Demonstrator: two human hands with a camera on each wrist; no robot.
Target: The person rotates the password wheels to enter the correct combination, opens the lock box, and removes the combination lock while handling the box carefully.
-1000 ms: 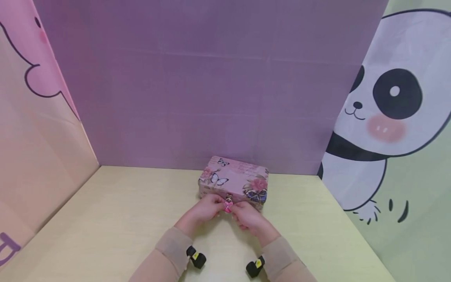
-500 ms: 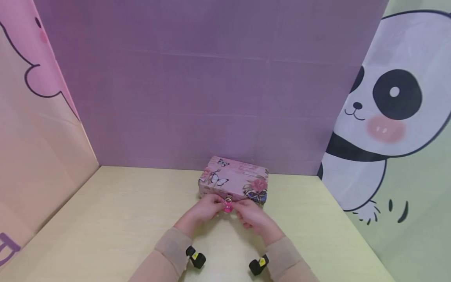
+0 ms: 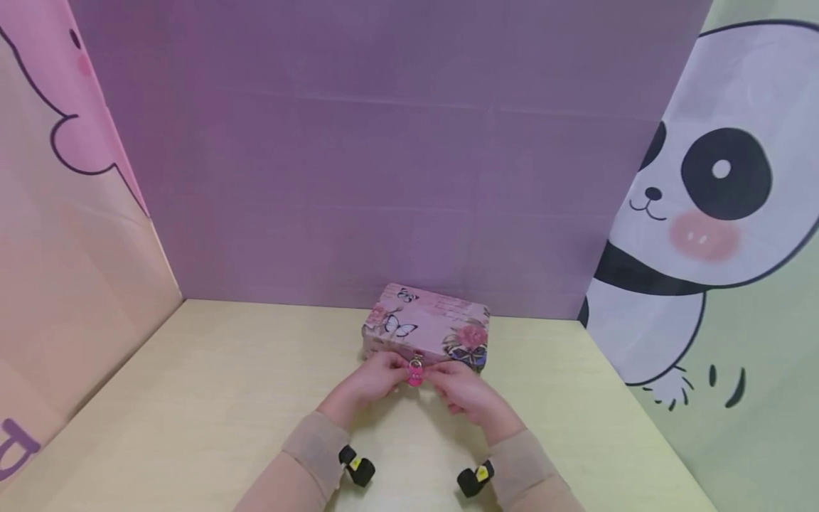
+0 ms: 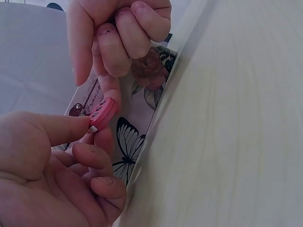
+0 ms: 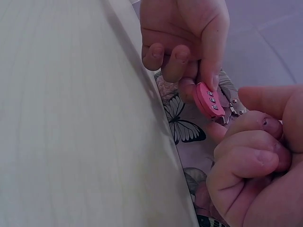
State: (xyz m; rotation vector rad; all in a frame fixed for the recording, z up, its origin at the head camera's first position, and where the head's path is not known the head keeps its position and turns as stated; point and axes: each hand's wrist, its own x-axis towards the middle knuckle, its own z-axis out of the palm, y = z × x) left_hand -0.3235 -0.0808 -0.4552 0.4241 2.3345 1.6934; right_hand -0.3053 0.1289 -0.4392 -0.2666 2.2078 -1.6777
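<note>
A pink combination padlock (image 3: 416,375) with number dials (image 5: 212,100) hangs by its shackle at the metal clasp (image 5: 234,107) on the front of a pink box (image 3: 427,320) printed with butterflies and roses. My left hand (image 3: 376,377) pinches the padlock's side between thumb and index finger, the other fingers loosely bent. At the padlock's other side is my right hand (image 3: 470,392). Its index finger reaches straight to the padlock's edge, while the thumb (image 5: 260,97) stands apart from it. The remaining right fingers (image 5: 244,165) are curled in. The lid is down.
The box stands at the far side of a pale wooden table (image 3: 256,398), close to a purple backdrop (image 3: 320,178). Side panels carry a pink cartoon figure and a panda (image 3: 716,199). Black wrist cameras (image 3: 475,478) sit on both forearms.
My right hand has drawn slightly back to the right, so more of the padlock's face shows. My left hand keeps its grip in the same place. The head view has shifted a little.
</note>
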